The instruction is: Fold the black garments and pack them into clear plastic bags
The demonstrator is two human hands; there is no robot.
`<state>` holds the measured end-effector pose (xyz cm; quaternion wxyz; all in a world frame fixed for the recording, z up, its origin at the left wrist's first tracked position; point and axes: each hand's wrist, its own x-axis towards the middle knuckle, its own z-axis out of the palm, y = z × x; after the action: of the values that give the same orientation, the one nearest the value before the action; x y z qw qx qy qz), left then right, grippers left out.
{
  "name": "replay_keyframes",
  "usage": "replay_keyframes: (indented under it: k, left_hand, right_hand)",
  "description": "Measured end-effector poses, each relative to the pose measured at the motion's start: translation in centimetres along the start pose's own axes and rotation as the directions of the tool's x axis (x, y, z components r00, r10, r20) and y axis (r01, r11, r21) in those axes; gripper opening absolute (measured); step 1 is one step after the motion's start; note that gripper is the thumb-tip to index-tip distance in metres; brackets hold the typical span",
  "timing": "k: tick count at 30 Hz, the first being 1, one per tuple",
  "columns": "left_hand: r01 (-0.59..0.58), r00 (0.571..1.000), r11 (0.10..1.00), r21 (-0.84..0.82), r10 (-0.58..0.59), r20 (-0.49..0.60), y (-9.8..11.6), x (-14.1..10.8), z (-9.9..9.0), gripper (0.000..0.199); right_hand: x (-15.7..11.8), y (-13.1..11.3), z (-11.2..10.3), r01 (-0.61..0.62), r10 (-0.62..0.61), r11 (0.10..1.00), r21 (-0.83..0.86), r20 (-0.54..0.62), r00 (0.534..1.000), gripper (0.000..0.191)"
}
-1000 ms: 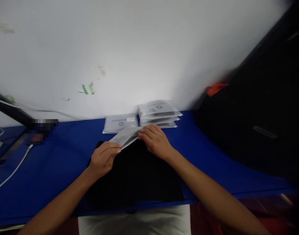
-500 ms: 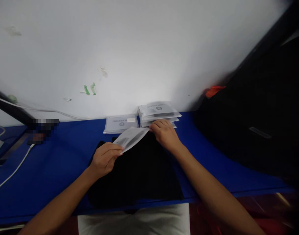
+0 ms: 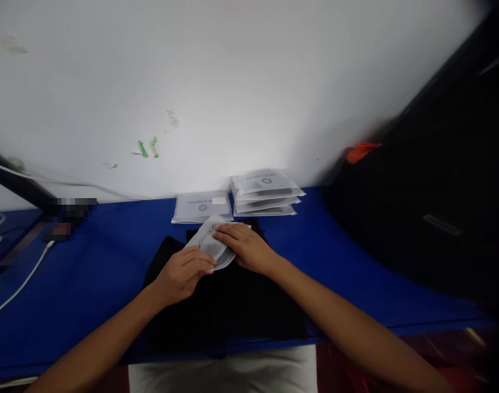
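A frosted plastic zip bag [image 3: 206,238] with dark print hangs tilted between my two hands, above black folded cloth [image 3: 233,305]. My left hand [image 3: 186,273] pinches its near-left edge between thumb and fingers. On the right side of the bag, my right hand [image 3: 247,246] lays its fingers over the upper face; the thumb is hidden. The bag bows and gapes a little along its near edge, and a dark area shows there. Whether anything is inside I cannot tell.
Against the white wall stands a stack of several similar zip bags [image 3: 268,188], with another bag [image 3: 202,206] lying to its left. A large black object [image 3: 416,207] takes up the right side of the blue table [image 3: 89,295]. A white cable [image 3: 26,292] runs at left.
My right hand has come left and nearer, from the bag's far-right corner onto its face. The bag has turned so its print shows more. My left hand has shifted slightly right and nearer.
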<state>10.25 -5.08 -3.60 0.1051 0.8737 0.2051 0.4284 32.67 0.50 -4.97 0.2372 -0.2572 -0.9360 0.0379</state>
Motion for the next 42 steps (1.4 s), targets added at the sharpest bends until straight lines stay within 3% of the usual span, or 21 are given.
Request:
replay_keyframes:
  k: [7, 11, 15, 17, 20, 23, 25, 28, 31, 34, 38, 42]
  left_hand:
    - [0.095, 0.995, 0.987, 0.128, -0.096, -0.001, 0.1, 0.0, -0.4, 0.019]
    - [0.242, 0.964, 0.923, 0.3, -0.192, -0.185, -0.3, -0.1, -0.7, 0.037]
    - [0.405, 0.897, 0.859, 0.312, -0.308, -0.317, -0.6, -0.3, -0.5, 0.06]
    - [0.441, 0.889, 0.85, 0.289, -0.369, -0.27, -0.6, -0.5, -0.1, 0.065]
    - [0.478, 0.877, 0.833, 0.28, -0.469, -0.101, -0.7, -0.9, 0.6, 0.068]
    - [0.491, 0.846, 0.832, 0.257, -0.526, 0.089, -0.9, -1.2, 1.0, 0.073]
    - [0.492, 0.813, 0.832, 0.256, -0.544, 0.208, -1.2, -1.4, 1.1, 0.073]
    - [0.489, 0.752, 0.815, 0.311, -0.575, 0.322, -1.7, -1.8, 1.1, 0.071]
    - [0.496, 0.703, 0.791, 0.358, -0.608, 0.37, -1.9, -2.0, 1.1, 0.075]
    - [0.516, 0.67, 0.773, 0.368, -0.632, 0.388, -1.9, -1.9, 1.1, 0.079]
    - [0.516, 0.674, 0.777, 0.36, -0.628, 0.389, -1.9, -1.8, 1.1, 0.078]
    - [0.502, 0.684, 0.781, 0.371, -0.621, 0.382, -2.1, -1.9, 1.1, 0.077]
  right_hand:
    - [-0.2, 0.9, 0.4, 0.057, -0.058, 0.998, -0.01, -0.088, 0.994, 0.054]
    - [-0.5, 1.2, -0.1, 0.033, -0.01, 0.995, 0.091, -0.24, 0.971, 0.054]
    - [-0.9, 1.6, -0.9, 0.028, 0.02, 0.991, 0.127, -0.359, 0.933, 0.047]
    - [-1.2, 1.4, -1.7, 0.039, 0.007, 0.994, 0.106, -0.4, 0.916, 0.044]
    - [-1.3, 0.4, -3.8, 0.058, -0.068, 0.998, -0.037, -0.4, 0.914, 0.047]
    - [-0.6, 0.0, -6.4, -0.028, -0.064, 0.974, -0.227, -0.387, 0.92, 0.055]
    - [0.3, 1.0, -7.8, -0.133, -0.01, 0.939, -0.316, -0.412, 0.911, 0.06]
    - [1.5, 4.6, -8.8, -0.288, 0.093, 0.864, -0.413, -0.431, 0.898, 0.061]
    - [1.6, 8.7, -8.1, -0.45, 0.258, 0.771, -0.451, -0.425, 0.868, 0.058]
    - [0.7, 10.8, -6.6, -0.456, 0.3, 0.765, -0.456, -0.374, 0.877, 0.051]
    - [-0.4, 10.7, -5.3, -0.431, 0.285, 0.792, -0.432, -0.363, 0.887, 0.052]
    - [-0.4, 10.3, -5.3, -0.443, 0.304, 0.785, -0.433, -0.353, 0.885, 0.057]
